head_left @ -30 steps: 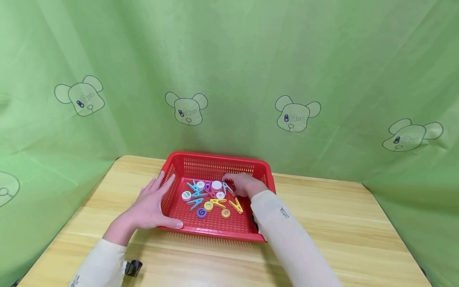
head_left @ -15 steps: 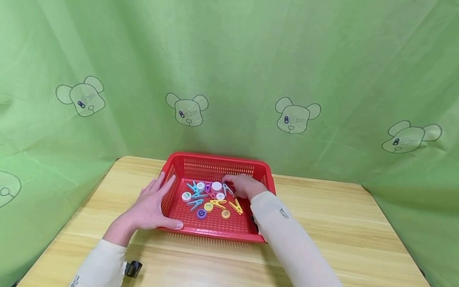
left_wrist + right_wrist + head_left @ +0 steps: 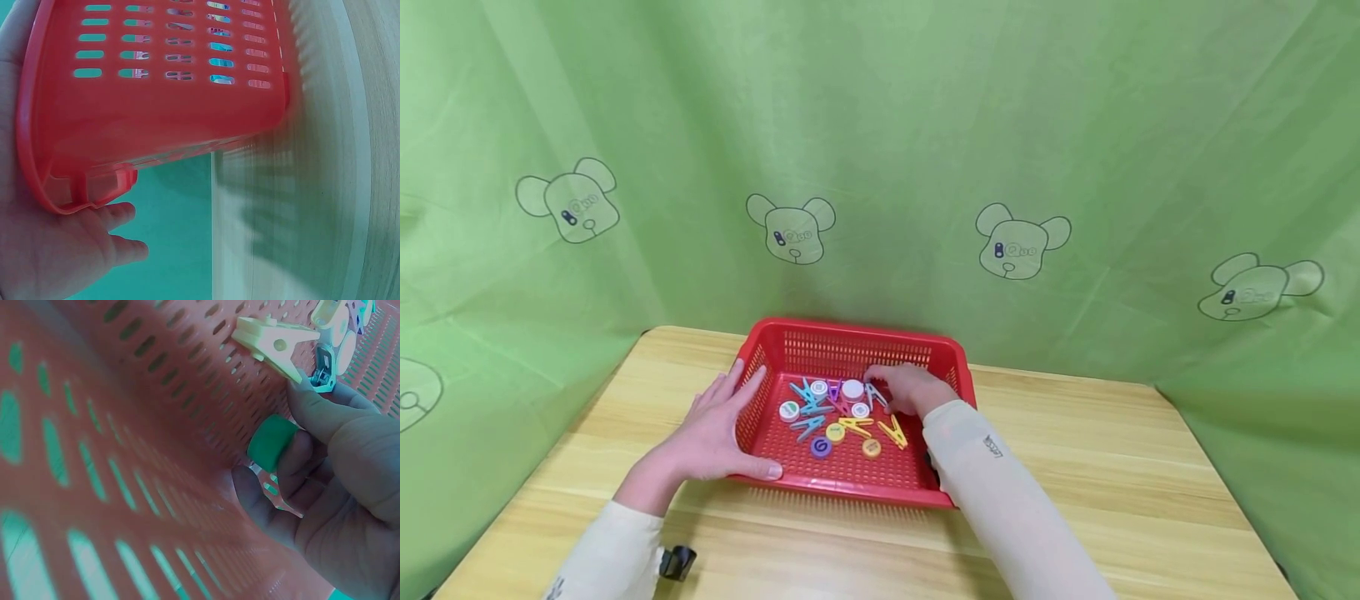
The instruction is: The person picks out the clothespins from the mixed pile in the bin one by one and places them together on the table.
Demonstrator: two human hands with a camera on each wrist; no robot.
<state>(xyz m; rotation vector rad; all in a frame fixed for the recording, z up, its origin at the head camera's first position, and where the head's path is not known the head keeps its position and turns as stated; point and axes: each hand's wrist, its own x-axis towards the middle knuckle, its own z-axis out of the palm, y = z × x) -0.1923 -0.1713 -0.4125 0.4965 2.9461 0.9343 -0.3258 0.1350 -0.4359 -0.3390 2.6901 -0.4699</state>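
A red plastic basket [image 3: 850, 497] with slotted walls holds plastic clothespins and round bottle caps. My left hand [image 3: 713, 429] is spread against the basket's left end, fingers straight along the rim and thumb laid on the front rim. Inside the basket's right end, my right hand [image 3: 913, 390] has curled fingers and pinches a light grey-blue clothespin [image 3: 324, 369] between thumb and index finger. Close to the other curled fingers sits a green cap [image 3: 272, 444]. A yellow clothespin [image 3: 893, 431] lies just in front of the right hand.
Near the basket's middle lie blue clothespins [image 3: 808, 427], a white cap [image 3: 853, 390], a purple cap [image 3: 822, 447] and an orange cap [image 3: 871, 447]. The wooden table [image 3: 1097, 467] extends on both sides. A green curtain [image 3: 880, 125] hangs behind it.
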